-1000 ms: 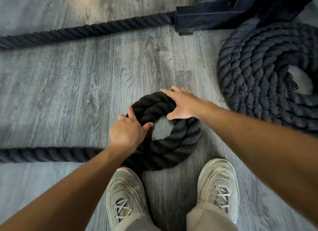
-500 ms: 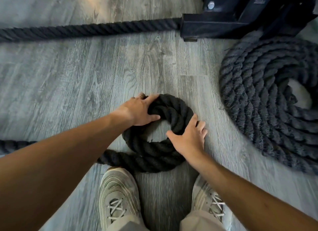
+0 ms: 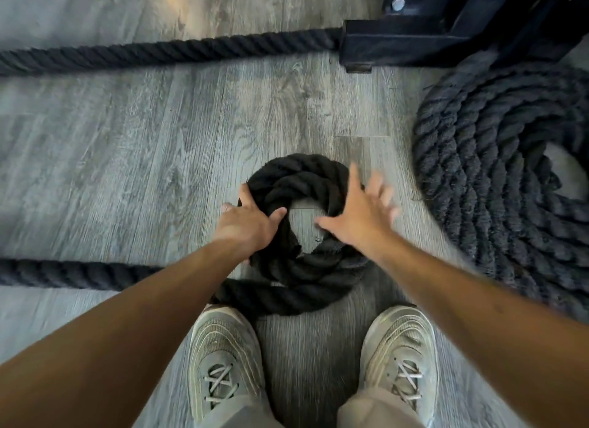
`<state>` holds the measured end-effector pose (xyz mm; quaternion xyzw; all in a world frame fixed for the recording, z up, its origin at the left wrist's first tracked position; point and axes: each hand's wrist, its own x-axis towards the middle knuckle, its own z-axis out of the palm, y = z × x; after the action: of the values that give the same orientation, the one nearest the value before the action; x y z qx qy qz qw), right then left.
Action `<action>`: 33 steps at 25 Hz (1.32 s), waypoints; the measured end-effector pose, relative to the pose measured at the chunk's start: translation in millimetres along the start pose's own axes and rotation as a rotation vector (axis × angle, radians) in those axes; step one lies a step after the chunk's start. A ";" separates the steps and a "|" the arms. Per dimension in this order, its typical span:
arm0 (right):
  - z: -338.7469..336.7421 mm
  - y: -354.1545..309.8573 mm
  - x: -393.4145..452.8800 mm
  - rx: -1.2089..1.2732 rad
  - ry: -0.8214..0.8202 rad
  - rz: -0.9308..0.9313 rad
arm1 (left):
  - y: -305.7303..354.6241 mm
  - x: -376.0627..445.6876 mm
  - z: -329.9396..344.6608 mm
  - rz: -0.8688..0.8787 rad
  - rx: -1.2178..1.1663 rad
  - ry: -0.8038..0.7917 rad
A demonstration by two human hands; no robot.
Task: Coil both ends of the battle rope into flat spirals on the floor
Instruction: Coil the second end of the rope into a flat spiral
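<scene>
A small coil of thick black battle rope (image 3: 299,185) lies on the grey wood floor just ahead of my shoes. My left hand (image 3: 247,225) grips the coil's left side, thumb inside the ring and fingers round the outside. My right hand (image 3: 360,215) is blurred, fingers spread and straight, over the coil's right side; whether it touches the rope is unclear. A loose stretch of the same rope (image 3: 73,273) runs off to the left from the coil. A large finished spiral (image 3: 484,159) lies at the right.
Another straight run of rope (image 3: 165,52) crosses the floor at the top and meets a black metal rack base (image 3: 414,44). My two pale sneakers, one (image 3: 223,357) and the other (image 3: 401,351), stand just behind the small coil.
My left hand has slid from the coil's top-left down to its left side. My right hand has lifted from the lower right rim and moved up with fingers spread.
</scene>
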<state>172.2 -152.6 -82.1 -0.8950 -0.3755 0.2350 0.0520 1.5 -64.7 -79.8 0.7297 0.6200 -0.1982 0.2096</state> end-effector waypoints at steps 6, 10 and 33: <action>46.2 3.1 -49.8 0.317 0.158 0.313 | 14.8 8.6 -29.8 0.004 0.173 -0.003; 41.2 6.5 -39.5 0.290 0.126 0.181 | 25.0 20.6 -39.8 0.343 0.305 0.144; 24.0 25.5 -39.5 0.062 0.059 0.196 | 2.1 22.8 -0.4 0.407 0.181 0.192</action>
<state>153.6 -200.4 -95.1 -0.9319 -0.2771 0.2240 0.0677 7.1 -46.1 -91.8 0.8708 0.4571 -0.1365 0.1188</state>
